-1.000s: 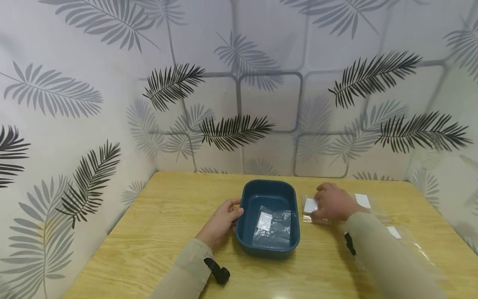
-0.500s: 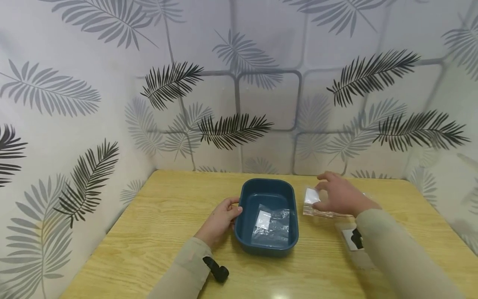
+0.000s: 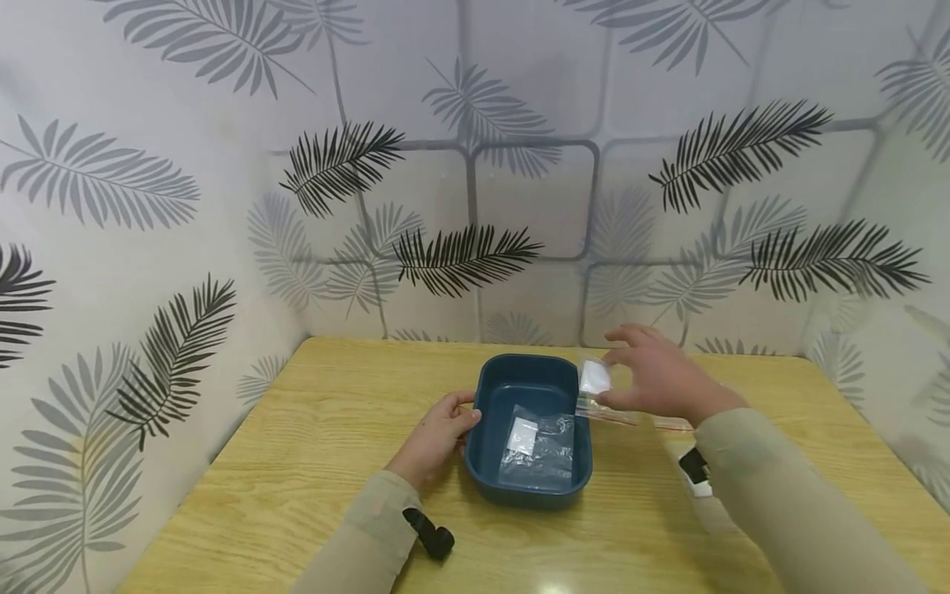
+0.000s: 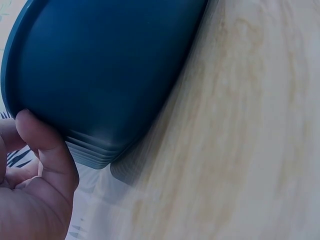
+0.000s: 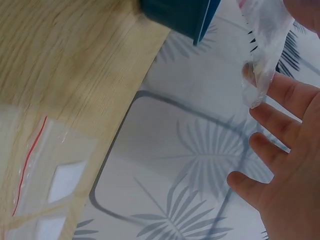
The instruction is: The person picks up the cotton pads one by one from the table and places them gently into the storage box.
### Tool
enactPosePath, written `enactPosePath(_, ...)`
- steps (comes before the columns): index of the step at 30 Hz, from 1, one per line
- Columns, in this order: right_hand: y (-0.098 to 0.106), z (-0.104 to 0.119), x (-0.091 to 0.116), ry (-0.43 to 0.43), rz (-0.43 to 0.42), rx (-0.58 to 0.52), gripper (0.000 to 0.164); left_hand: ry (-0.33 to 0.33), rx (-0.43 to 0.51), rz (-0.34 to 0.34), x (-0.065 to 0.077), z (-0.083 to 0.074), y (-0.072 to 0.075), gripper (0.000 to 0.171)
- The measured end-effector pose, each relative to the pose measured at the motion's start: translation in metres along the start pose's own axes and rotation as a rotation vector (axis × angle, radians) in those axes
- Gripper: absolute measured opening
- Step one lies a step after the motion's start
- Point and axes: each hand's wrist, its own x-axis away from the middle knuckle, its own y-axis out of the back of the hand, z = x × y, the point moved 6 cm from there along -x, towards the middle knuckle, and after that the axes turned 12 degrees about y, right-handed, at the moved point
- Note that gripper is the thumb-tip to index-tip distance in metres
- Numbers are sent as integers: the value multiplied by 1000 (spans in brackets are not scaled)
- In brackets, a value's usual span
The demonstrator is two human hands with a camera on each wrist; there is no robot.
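Note:
A dark blue plastic bin [image 3: 533, 498] stands on the table with a clear zip bag [image 3: 552, 462] bearing a white label lying flat inside. My left hand [image 3: 436, 436] holds the bin's left side; in the left wrist view its thumb [image 4: 47, 142] is at the rim. My right hand [image 3: 664, 378] pinches another clear zip bag [image 3: 595, 378] with a white label between thumb and fingers, raised by the bin's right edge. From the right wrist, this bag [image 5: 262, 35] hangs between the thumb and first fingers, and the other fingers are spread.
More clear zip bags [image 5: 55, 175] with white labels and red seal strips lie on the wooden table [image 3: 356, 379] at the right, partly hidden by the right forearm [image 3: 794, 487]. A leaf-patterned wall covering [image 3: 534, 289] rises behind the table.
My right hand has picked up a zip bag from the table and carried it up and left to the bin's right edge. The left hand and bin have stayed put.

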Motion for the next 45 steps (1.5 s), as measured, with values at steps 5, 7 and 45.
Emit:
enactPosePath(5,-4,9,-11,1,6,-1,59,5,4,-7,-2,1,1,44)
enactPosePath(7,-8,12,-16,9,1,-5,58,4,8,-7,-3,1,1,44)
enactPosePath(45,-34,42,-39,17,99,-5,69,-10,18,23,-2,3,0,46)
